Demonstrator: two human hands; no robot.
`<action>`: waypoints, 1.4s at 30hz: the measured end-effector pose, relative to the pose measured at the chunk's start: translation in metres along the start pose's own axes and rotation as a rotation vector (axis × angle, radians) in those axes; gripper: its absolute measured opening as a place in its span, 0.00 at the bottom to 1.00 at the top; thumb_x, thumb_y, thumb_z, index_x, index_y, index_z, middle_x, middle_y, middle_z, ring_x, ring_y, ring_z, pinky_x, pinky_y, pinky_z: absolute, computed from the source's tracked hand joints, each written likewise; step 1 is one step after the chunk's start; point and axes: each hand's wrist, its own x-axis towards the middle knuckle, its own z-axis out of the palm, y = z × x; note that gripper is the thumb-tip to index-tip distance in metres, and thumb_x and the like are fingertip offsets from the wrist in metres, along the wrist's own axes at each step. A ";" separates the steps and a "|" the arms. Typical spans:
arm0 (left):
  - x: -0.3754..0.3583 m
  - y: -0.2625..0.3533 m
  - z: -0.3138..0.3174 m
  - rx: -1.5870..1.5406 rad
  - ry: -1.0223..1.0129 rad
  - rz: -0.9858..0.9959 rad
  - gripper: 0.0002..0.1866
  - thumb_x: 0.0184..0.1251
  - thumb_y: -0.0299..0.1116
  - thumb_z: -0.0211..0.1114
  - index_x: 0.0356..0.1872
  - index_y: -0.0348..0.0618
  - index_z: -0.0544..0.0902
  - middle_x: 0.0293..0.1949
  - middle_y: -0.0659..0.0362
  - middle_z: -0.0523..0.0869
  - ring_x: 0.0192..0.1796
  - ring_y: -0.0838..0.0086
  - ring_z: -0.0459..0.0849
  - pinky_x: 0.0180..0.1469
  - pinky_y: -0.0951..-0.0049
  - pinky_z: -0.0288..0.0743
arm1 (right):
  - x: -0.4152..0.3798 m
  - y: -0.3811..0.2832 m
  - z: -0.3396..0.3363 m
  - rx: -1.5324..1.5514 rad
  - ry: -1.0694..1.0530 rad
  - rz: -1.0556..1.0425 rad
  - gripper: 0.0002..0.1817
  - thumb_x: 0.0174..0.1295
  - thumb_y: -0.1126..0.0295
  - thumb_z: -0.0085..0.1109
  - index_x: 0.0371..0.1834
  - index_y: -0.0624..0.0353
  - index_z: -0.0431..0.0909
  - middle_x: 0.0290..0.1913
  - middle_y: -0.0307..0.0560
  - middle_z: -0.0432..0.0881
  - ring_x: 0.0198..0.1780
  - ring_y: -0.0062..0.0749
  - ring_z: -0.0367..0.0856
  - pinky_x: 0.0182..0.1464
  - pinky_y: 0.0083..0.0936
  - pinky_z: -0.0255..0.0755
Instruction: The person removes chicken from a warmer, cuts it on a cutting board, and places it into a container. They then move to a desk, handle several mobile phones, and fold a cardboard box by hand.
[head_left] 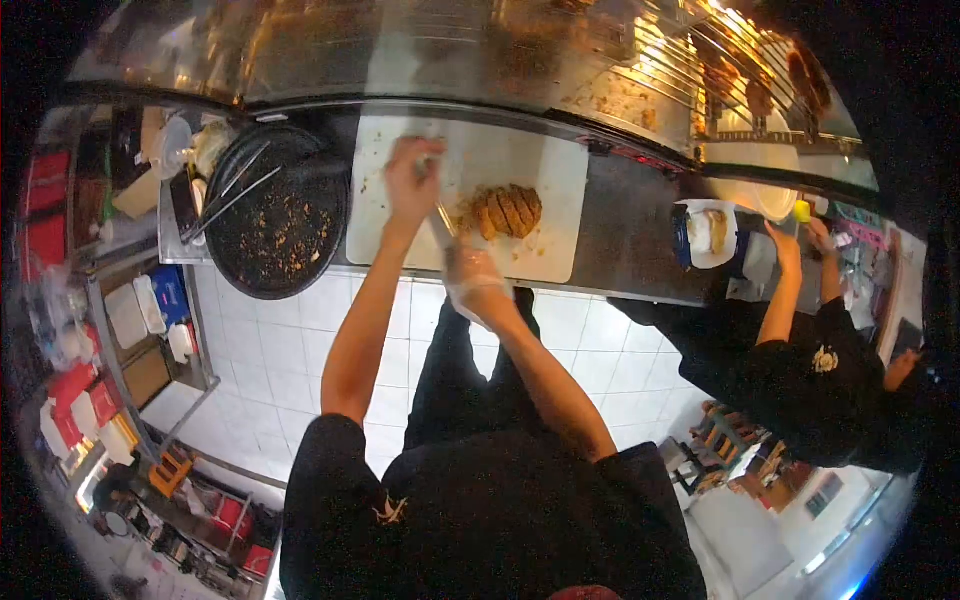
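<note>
On the white cutting board [560, 215] lies a browned, breaded cutlet [510, 212] cut into strips, with crumbs around it. My left hand [412, 185], bare, is closed above the board, left of the cutlet. A narrow, shiny metal utensil [446, 220] runs from it down toward my right hand [478, 282]. The right one wears a clear plastic glove and is over the board's front edge, its fingers curled at the utensil's lower end. Motion blurs these fingers, and I cannot tell the utensil's kind.
Left of the board stands a round black tray [325, 215] with crumbs and metal tongs [235, 200]. A glass-fronted case with a wire rack [680, 60] rises behind the counter. At right, a co-worker's hands [785, 250] are near a paper-lined container [710, 235] of food.
</note>
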 end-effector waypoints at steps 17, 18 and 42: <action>-0.254 0.099 -0.145 0.103 0.234 -0.849 0.06 0.55 0.19 0.57 0.33 0.34 0.79 0.33 0.56 0.82 0.37 0.71 0.78 0.44 0.71 0.74 | 0.048 0.052 -0.009 -0.175 0.551 0.173 0.24 0.61 0.57 0.56 0.62 0.39 0.74 0.60 0.55 0.73 0.61 0.60 0.68 0.62 0.66 0.59; -0.253 0.104 -0.138 0.089 0.208 -0.831 0.06 0.55 0.19 0.57 0.33 0.34 0.79 0.33 0.56 0.82 0.37 0.71 0.78 0.44 0.71 0.74 | 0.045 0.060 -0.003 -0.172 0.574 0.198 0.24 0.61 0.57 0.56 0.62 0.39 0.74 0.60 0.55 0.73 0.61 0.60 0.68 0.62 0.66 0.59; -0.173 0.205 0.088 -0.094 -0.118 -0.750 0.04 0.59 0.16 0.58 0.31 0.35 0.78 0.33 0.58 0.81 0.39 0.72 0.78 0.48 0.73 0.75 | -0.143 0.358 -0.173 2.299 0.981 -0.108 0.23 0.63 0.66 0.60 0.60 0.59 0.72 0.48 0.49 0.84 0.41 0.37 0.84 0.41 0.30 0.81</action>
